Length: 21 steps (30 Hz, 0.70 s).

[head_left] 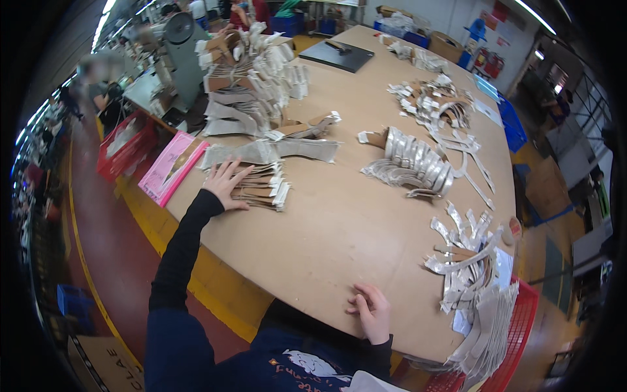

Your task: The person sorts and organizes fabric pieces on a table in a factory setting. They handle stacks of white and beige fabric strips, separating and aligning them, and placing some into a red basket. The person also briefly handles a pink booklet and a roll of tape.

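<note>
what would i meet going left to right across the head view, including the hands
Pink-edged packet → left hand → stack of brown strips with white ends → right hand → fanned long grey strips → brown cardboard box

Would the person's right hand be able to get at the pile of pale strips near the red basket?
Probably yes: the right hand looks empty, and only bare tabletop seems to lie between it and the pile of pale strips.
</note>
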{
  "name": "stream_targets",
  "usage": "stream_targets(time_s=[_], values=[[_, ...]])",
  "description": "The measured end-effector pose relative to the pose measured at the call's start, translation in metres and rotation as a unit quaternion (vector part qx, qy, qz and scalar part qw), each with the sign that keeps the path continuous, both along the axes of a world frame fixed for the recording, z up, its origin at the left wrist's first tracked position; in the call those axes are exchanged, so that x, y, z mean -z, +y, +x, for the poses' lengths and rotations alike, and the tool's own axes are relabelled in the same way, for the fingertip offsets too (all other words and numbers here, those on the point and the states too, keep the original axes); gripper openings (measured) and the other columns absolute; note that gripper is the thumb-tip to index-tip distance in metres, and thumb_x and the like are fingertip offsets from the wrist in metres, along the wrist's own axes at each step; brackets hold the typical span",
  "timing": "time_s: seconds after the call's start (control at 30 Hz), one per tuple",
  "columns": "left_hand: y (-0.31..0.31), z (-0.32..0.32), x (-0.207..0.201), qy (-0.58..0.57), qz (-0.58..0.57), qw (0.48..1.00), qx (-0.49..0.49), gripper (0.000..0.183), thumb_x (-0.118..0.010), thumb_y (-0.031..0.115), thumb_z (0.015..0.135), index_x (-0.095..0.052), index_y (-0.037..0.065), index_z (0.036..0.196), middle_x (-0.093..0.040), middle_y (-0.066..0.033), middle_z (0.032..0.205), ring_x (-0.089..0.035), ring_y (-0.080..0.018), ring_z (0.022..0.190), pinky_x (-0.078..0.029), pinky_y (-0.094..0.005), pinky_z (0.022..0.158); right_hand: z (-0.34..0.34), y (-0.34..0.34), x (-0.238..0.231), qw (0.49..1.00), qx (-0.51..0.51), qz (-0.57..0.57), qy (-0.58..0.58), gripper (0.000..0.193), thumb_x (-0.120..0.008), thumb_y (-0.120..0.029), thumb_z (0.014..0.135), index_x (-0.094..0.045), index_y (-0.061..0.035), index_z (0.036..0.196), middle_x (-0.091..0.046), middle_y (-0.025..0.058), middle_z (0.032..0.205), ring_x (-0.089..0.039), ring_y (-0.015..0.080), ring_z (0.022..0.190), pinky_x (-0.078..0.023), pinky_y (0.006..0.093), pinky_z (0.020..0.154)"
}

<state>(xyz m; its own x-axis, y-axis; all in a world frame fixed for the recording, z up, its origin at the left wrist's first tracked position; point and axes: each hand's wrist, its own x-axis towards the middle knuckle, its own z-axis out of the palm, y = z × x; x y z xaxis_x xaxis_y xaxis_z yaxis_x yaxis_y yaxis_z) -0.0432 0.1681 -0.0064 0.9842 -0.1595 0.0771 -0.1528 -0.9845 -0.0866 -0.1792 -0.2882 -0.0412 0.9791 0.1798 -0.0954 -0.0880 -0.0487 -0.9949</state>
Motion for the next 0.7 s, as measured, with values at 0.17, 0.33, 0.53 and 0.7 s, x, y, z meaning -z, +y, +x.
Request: stream_targets(time_s=[0.17,0.33,0.53,0.7], values=[[0.023,0.018,-0.007,0.030,-0.069,0.996,0.050,0.079,-0.065,0.058,0.083,-0.042,0.016,0.145,-0.055,-0.0163,0.137,-0.051,-0.0322,0.128,-0.035,-0.0510,0.109,0.002,-0.003,0.002,0.997,-0.006,0.042,0.060,0.023,-0.051,0.002,0.098,-0.060,0.0078,0.118,-0.059,0.0148,0.115,-0.068,0.0191,0.088,-0.062,0.0293,0.070],[0.016,0.030,0.010,-0.059,-0.051,0.996,0.032,0.058,-0.061,0.042,0.090,-0.049,0.011,0.138,-0.064,-0.0149,0.120,-0.059,-0.0324,0.113,-0.044,-0.0444,0.099,0.003,-0.006,0.004,0.994,-0.011,0.059,0.088,0.024,-0.049,0.001,0.099,-0.059,0.0086,0.120,-0.061,0.0150,0.113,-0.067,0.0186,0.088,-0.062,0.0301,0.071],[0.009,0.028,0.019,-0.122,0.018,0.989,0.085,0.075,-0.067,0.044,0.083,-0.040,0.016,0.148,-0.060,-0.0108,0.122,-0.059,-0.0294,0.110,-0.044,-0.0418,0.096,0.003,-0.006,0.003,0.992,0.000,0.076,0.101,0.025,-0.050,0.000,0.099,-0.058,0.0082,0.122,-0.063,0.0154,0.113,-0.068,0.0186,0.087,-0.062,0.0308,0.071],[0.016,0.036,0.017,-0.073,0.029,0.994,0.076,0.078,-0.072,0.046,0.081,-0.040,0.019,0.147,-0.063,-0.0086,0.116,-0.061,-0.0271,0.107,-0.045,-0.0427,0.092,0.003,-0.006,0.001,0.991,0.000,0.077,0.110,0.025,-0.049,0.000,0.099,-0.058,0.0085,0.122,-0.063,0.0159,0.112,-0.068,0.0191,0.086,-0.063,0.0311,0.071]])
